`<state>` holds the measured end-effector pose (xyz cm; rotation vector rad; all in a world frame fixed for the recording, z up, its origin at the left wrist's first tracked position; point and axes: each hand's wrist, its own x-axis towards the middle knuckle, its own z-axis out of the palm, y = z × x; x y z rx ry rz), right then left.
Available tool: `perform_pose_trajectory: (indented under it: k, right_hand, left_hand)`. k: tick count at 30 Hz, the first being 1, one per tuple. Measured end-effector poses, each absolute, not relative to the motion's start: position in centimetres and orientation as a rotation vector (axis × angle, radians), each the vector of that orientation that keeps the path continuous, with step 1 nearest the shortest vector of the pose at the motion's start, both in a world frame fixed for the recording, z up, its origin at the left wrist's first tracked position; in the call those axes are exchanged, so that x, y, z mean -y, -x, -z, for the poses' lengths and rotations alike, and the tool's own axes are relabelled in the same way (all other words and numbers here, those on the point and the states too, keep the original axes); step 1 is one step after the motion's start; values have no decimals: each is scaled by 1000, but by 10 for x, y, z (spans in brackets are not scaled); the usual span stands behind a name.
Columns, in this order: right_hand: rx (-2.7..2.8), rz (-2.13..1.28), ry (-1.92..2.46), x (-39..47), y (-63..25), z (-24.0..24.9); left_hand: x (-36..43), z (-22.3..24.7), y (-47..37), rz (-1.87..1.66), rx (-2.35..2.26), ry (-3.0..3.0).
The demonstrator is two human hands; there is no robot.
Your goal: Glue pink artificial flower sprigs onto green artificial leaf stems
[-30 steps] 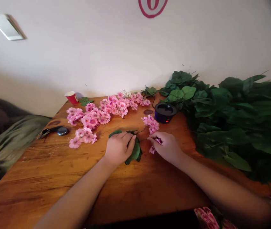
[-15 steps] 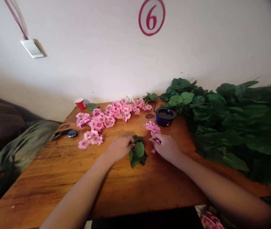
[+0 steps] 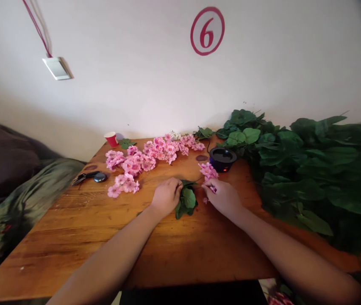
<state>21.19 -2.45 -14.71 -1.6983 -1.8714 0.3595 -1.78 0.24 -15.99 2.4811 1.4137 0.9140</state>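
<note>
My left hand [image 3: 167, 195] is closed on a small sprig of green artificial leaves [image 3: 187, 200], which hangs over the middle of the wooden table [image 3: 81, 241]. Just to its right, my right hand [image 3: 223, 195] pinches a pink artificial flower cluster [image 3: 208, 170]; some blossoms show above and beside the fingers. A thin stem runs from the leaves toward the flowers, but whether the two pieces join is unclear. Behind my right hand stands a small dark blue pot [image 3: 223, 159] with a red light lit on its front.
Pink blossom clusters [image 3: 132, 163] lie along the table's back left. A red paper cup [image 3: 111, 139] and a black corded object [image 3: 99, 177] are farther left. Heaped green leaves [image 3: 310, 165] cover the right side. Dark cushions and cloth [image 3: 40, 186] lie beyond the left edge.
My left hand has turned slightly over the leaf sprig, and the leaves sit a little closer to the right hand. The view has shifted slightly; both hands keep their hold.
</note>
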Motion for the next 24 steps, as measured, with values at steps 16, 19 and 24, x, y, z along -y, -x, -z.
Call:
perform_pose_trajectory:
  k: [16, 19, 24]
  right_hand:
    - [1894, -520, 1725, 23, -212, 147]
    - [1886, -533, 1729, 24, -212, 146]
    - [1889, -523, 1726, 24, -212, 146]
  left_hand:
    - [-27, 180, 26, -1216, -1309, -1764]
    - [-28, 179, 26, -1208, -1349, -1781]
    - [-32, 181, 26, -1203, -1391, -1788]
